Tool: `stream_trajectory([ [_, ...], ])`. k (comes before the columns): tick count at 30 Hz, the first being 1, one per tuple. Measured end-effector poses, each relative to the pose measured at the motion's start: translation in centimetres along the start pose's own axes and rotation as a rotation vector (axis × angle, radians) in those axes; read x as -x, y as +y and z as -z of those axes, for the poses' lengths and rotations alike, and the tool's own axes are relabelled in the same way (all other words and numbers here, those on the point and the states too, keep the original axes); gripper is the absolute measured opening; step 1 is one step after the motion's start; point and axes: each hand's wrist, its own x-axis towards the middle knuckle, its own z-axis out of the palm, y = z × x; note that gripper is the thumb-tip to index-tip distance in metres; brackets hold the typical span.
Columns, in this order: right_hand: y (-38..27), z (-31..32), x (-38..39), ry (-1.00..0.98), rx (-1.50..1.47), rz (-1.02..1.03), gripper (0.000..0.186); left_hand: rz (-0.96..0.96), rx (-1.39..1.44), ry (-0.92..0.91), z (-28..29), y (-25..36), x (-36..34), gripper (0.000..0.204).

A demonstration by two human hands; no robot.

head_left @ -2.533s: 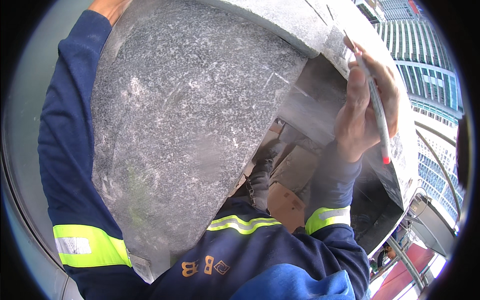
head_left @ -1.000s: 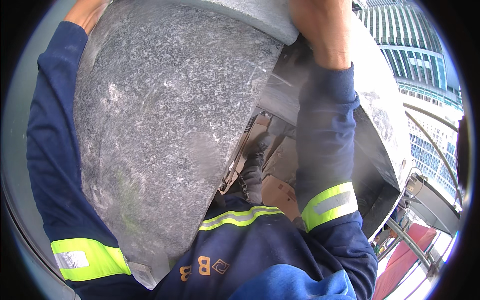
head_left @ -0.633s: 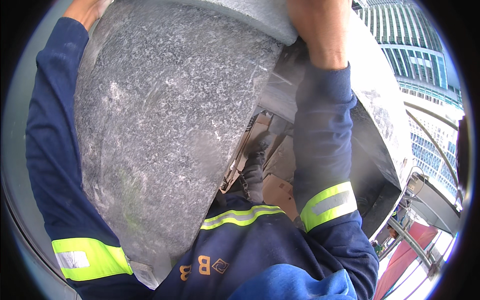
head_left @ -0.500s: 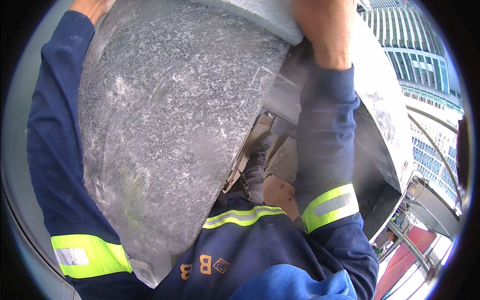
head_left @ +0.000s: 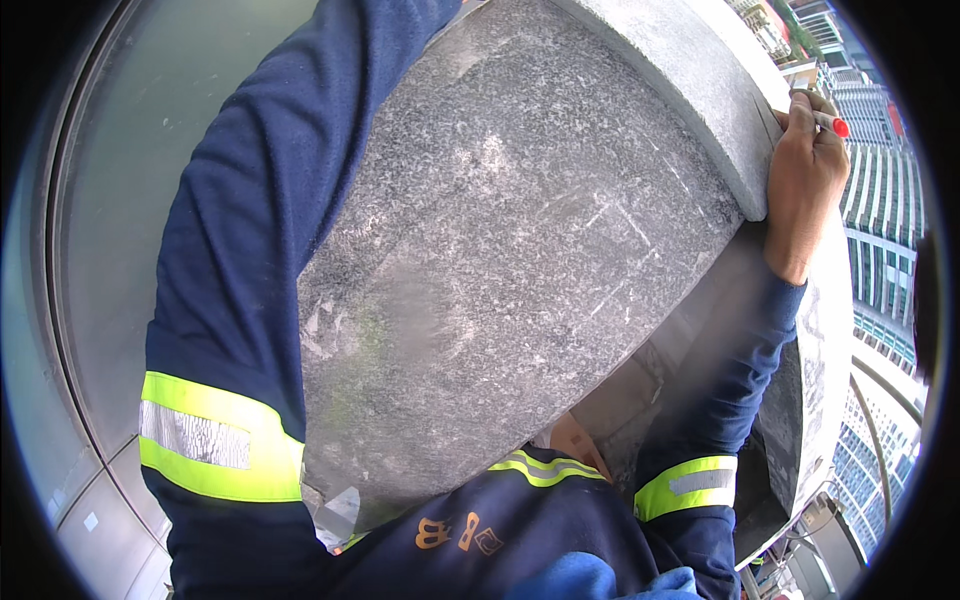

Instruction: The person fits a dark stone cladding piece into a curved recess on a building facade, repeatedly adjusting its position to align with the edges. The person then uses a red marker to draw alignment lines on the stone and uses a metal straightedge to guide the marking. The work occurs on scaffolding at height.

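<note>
Mottled stone slab [head_left: 500,250]: rough, matt. Left of it, smooth, faintly glossy wall panel [head_left: 120,260]; below it, matt cloth jacket [head_left: 560,515].

Left grip's out of sight, its blue sleeve [head_left: 250,190] cut off by the top edge! Over at the right grip [head_left: 806,180], fingers hide most of the pen [head_left: 832,124], tip unclear; left of it, the stone block [head_left: 690,85] is cropped above; below, the forearm [head_left: 735,345] partly covers a hazy opening [head_left: 625,385].
</note>
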Motion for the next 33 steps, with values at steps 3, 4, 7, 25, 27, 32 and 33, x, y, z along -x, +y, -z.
stream_trajectory([
  [3, -0.4, 1.0, -0.1, -0.064, 0.099, -0.042, 0.038, -0.011, 0.011, -0.032, -0.2, -0.3, -0.6, 0.021],
  [4, -0.7, 1.1, 0.0, -0.074, 0.126, -0.043, 0.038, -0.014, 0.006, -0.034, -0.2, -0.3, -0.5, 0.021],
  [7, -0.9, 1.3, 0.1, -0.101, 0.154, -0.046, 0.038, -0.021, -0.058, 0.001, -0.4, 0.1, -0.2, 0.022],
  [25, 0.8, 7.6, 6.8, -0.094, -0.539, 0.334, 0.039, 0.047, 0.038, -0.001, 0.1, -0.3, -0.1, 0.024],
  [27, 0.7, 7.5, 7.8, -0.05, -0.606, 0.322, 0.037, 0.009, 0.031, -0.005, 0.2, -0.8, -0.5, 0.024],
  [32, 1.3, 7.4, 8.8, -0.054, -0.405, 0.455, 0.027, 0.122, 0.134, -0.061, 0.3, 0.0, 0.2, 0.024],
  [33, 1.6, 7.3, 8.0, -0.099, -0.395, 0.623, 0.024, 0.13, 0.16, -0.049, 0.3, 0.4, 0.7, 0.024],
])
